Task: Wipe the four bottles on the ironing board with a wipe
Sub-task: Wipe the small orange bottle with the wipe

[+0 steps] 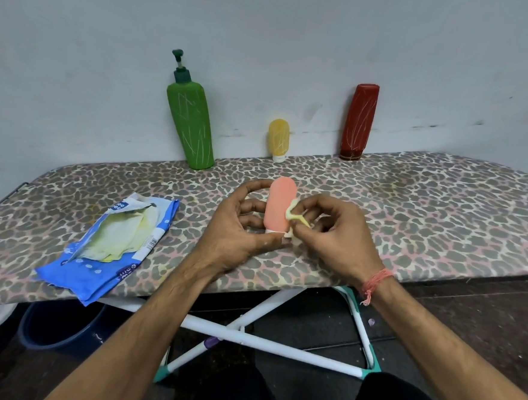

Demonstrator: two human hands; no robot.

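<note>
A small salmon-pink bottle (pixel 278 205) stands cap-down above the middle of the leopard-print ironing board (pixel 427 211); my left hand (pixel 232 229) grips it near its white cap. My right hand (pixel 332 232) pinches a crumpled pale-yellow wipe (pixel 294 216) against the bottle's right side. Against the wall at the board's far edge stand a tall green pump bottle (pixel 191 123), a small yellow bottle (pixel 278 138) and a dark red bottle (pixel 358 122), all three streaked with pale scribble marks.
An open blue wipes packet (pixel 112 245) with pale wipes showing lies on the board's left front. Under the board are its white crossed legs (pixel 262 343) and a dark blue bucket (pixel 57 329) on the dark floor. My knees are at the bottom.
</note>
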